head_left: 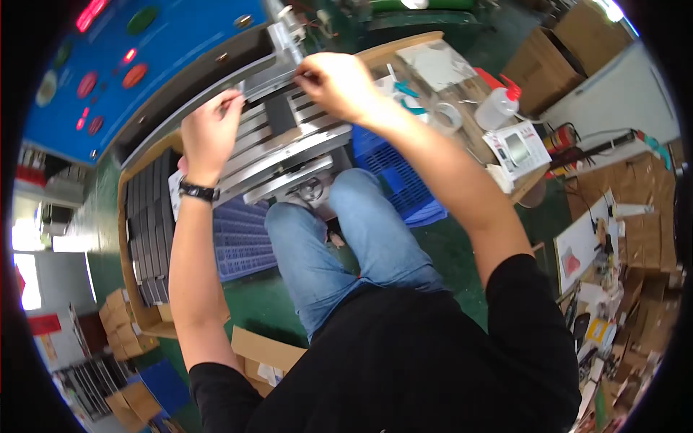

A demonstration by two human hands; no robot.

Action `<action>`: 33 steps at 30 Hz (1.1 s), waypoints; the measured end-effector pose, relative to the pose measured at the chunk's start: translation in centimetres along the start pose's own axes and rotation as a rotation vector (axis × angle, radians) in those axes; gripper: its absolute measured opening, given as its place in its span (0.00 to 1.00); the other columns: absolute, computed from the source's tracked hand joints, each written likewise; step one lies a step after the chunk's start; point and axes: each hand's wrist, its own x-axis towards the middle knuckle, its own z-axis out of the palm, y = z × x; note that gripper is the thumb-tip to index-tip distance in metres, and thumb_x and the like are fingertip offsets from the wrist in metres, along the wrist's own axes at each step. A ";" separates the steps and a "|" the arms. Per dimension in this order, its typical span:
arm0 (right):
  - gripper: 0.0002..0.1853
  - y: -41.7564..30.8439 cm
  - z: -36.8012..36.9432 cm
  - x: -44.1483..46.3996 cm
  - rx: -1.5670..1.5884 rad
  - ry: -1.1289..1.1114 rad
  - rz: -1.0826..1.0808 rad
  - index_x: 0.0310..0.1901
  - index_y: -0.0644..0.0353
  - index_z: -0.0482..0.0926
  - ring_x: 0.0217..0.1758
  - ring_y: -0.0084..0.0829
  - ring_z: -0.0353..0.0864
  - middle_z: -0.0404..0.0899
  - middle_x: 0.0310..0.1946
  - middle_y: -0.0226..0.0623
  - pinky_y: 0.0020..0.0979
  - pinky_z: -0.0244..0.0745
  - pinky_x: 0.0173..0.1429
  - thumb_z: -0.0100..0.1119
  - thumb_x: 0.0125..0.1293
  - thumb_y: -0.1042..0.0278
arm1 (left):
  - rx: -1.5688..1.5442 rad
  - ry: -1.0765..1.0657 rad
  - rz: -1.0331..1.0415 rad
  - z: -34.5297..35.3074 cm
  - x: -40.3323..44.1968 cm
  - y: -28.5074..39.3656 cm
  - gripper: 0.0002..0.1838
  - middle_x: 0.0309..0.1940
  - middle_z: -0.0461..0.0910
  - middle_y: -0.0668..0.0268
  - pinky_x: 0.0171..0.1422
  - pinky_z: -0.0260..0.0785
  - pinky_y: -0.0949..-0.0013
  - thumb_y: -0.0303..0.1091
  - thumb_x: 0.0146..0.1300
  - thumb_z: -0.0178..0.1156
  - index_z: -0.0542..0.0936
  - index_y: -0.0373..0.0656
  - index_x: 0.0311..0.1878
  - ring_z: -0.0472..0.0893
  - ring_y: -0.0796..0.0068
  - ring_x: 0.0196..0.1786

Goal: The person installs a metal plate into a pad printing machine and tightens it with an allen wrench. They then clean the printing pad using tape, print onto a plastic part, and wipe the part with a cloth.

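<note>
My left hand (211,133) is raised over the left part of a slotted metal machine table (317,128). Its thumb and fingers are pinched together beside a grey metal rail; anything between them is too small to make out. Over the right end of that rail is my right hand (338,85), fingers curled in a pinch, with what they hold hidden. Between the hands, a dark flat rectangular piece (280,115) lies across the table's slots. Under the table's front, a round handwheel (310,189) shows near my knees.
A blue machine panel (173,43) with lit red buttons stands behind. To the left, a cardboard box (148,317) holds stacked dark bars (150,224). A wooden bench at right bears a tape roll (447,117), a squeeze bottle (497,108) and a white device (517,149). Blue crates (397,177) flank my legs.
</note>
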 end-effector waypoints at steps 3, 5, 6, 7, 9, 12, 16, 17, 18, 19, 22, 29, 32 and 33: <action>0.05 0.5 0.5 0.3 -0.002 -0.046 -0.013 0.38 0.59 0.86 0.29 0.37 0.85 0.87 0.31 0.35 0.33 0.80 0.36 0.72 0.63 0.70 | 0.070 -0.023 0.009 1.0 0.1 -0.9 0.11 0.25 0.86 0.69 0.30 0.67 0.69 0.40 0.70 0.68 0.92 0.44 0.44 0.75 0.71 0.23; 0.04 -0.3 2.2 1.3 0.033 -0.097 -0.029 0.37 0.58 0.86 0.29 0.38 0.86 0.87 0.31 0.36 0.34 0.81 0.36 0.71 0.62 0.71 | 0.168 -0.053 -0.009 0.2 -0.2 -2.7 0.09 0.22 0.82 0.71 0.29 0.62 0.71 0.38 0.71 0.67 0.92 0.46 0.44 0.70 0.76 0.22; 0.04 -0.4 2.4 1.3 0.051 -0.095 -0.029 0.37 0.58 0.86 0.29 0.38 0.86 0.87 0.31 0.36 0.34 0.81 0.36 0.71 0.62 0.71 | 0.184 -0.057 -0.017 0.3 -0.4 -3.1 0.09 0.22 0.82 0.71 0.29 0.62 0.71 0.38 0.71 0.67 0.92 0.46 0.44 0.70 0.76 0.22; 0.04 -0.3 2.5 1.4 0.035 -0.091 -0.055 0.36 0.59 0.85 0.29 0.38 0.86 0.87 0.31 0.36 0.34 0.81 0.36 0.71 0.62 0.71 | 0.199 -0.046 0.021 0.5 -0.5 -3.4 0.09 0.22 0.82 0.71 0.28 0.62 0.71 0.38 0.71 0.67 0.92 0.47 0.45 0.70 0.76 0.21; 0.05 0.2 1.9 2.0 -0.017 -0.086 -0.110 0.35 0.59 0.85 0.29 0.38 0.87 0.87 0.32 0.36 0.34 0.81 0.35 0.71 0.62 0.71 | 0.210 -0.014 0.103 1.4 0.0 -3.7 0.10 0.21 0.82 0.72 0.28 0.62 0.71 0.39 0.72 0.66 0.92 0.48 0.46 0.70 0.76 0.20; 0.04 0.2 1.0 3.1 -0.076 -0.124 -0.159 0.35 0.59 0.83 0.30 0.39 0.87 0.87 0.32 0.37 0.35 0.81 0.36 0.69 0.62 0.71 | 0.241 0.003 0.149 1.6 0.4 -3.8 0.10 0.21 0.82 0.72 0.27 0.62 0.71 0.40 0.73 0.66 0.92 0.48 0.46 0.70 0.76 0.20; 0.03 0.1 0.3 3.4 -0.207 -0.264 -0.217 0.33 0.58 0.80 0.31 0.43 0.88 0.87 0.33 0.40 0.37 0.82 0.36 0.63 0.65 0.71 | 0.278 0.010 0.171 1.9 0.2 -3.7 0.10 0.21 0.82 0.74 0.27 0.62 0.71 0.41 0.73 0.65 0.92 0.49 0.48 0.71 0.76 0.19; 0.03 0.2 0.5 3.5 -0.232 -0.271 -0.245 0.33 0.58 0.79 0.31 0.43 0.88 0.86 0.33 0.40 0.37 0.82 0.36 0.63 0.64 0.71 | 0.285 0.014 0.181 1.9 0.2 -3.9 0.10 0.20 0.82 0.74 0.27 0.62 0.71 0.41 0.74 0.65 0.92 0.49 0.48 0.71 0.77 0.19; 0.03 0.3 0.8 3.5 -0.257 -0.277 -0.273 0.34 0.58 0.79 0.30 0.44 0.88 0.86 0.33 0.40 0.37 0.82 0.36 0.63 0.64 0.71 | 0.291 0.017 0.191 2.0 0.3 -4.1 0.11 0.20 0.82 0.74 0.26 0.62 0.71 0.41 0.74 0.65 0.92 0.49 0.48 0.70 0.77 0.19; 0.03 0.5 1.0 3.7 -0.288 -0.280 -0.302 0.34 0.58 0.79 0.29 0.44 0.87 0.85 0.32 0.40 0.37 0.82 0.35 0.63 0.64 0.71 | 0.296 0.025 0.205 2.0 0.5 -4.2 0.11 0.20 0.81 0.74 0.26 0.62 0.71 0.42 0.74 0.65 0.92 0.49 0.48 0.70 0.77 0.19; 0.04 1.2 1.1 3.6 -0.302 -0.278 -0.322 0.35 0.58 0.79 0.28 0.43 0.87 0.84 0.32 0.40 0.37 0.82 0.35 0.64 0.64 0.71 | 0.296 0.020 0.200 1.6 0.4 -3.9 0.11 0.19 0.81 0.75 0.26 0.62 0.72 0.42 0.75 0.65 0.92 0.50 0.48 0.70 0.77 0.19; 0.05 2.0 1.6 1.7 -0.236 -0.220 -0.282 0.37 0.58 0.79 0.27 0.42 0.85 0.81 0.33 0.38 0.35 0.82 0.34 0.66 0.64 0.71 | 0.243 -0.043 0.078 2.4 -0.4 -4.7 0.13 0.18 0.80 0.76 0.26 0.61 0.73 0.45 0.76 0.65 0.93 0.50 0.50 0.70 0.80 0.19; 0.05 2.1 1.8 1.5 -0.241 -0.195 -0.283 0.38 0.57 0.79 0.27 0.41 0.85 0.81 0.33 0.37 0.35 0.82 0.34 0.66 0.63 0.71 | 0.231 -0.031 0.069 2.8 -0.3 -5.0 0.14 0.18 0.80 0.77 0.25 0.60 0.74 0.46 0.76 0.64 0.93 0.50 0.51 0.69 0.81 0.18; 0.06 2.1 1.8 1.6 -0.254 -0.180 -0.283 0.39 0.57 0.79 0.27 0.41 0.85 0.81 0.34 0.37 0.34 0.82 0.34 0.67 0.63 0.71 | 0.234 -0.011 0.086 2.8 -0.2 -4.9 0.15 0.18 0.80 0.78 0.25 0.59 0.74 0.47 0.76 0.64 0.93 0.50 0.51 0.69 0.81 0.18</action>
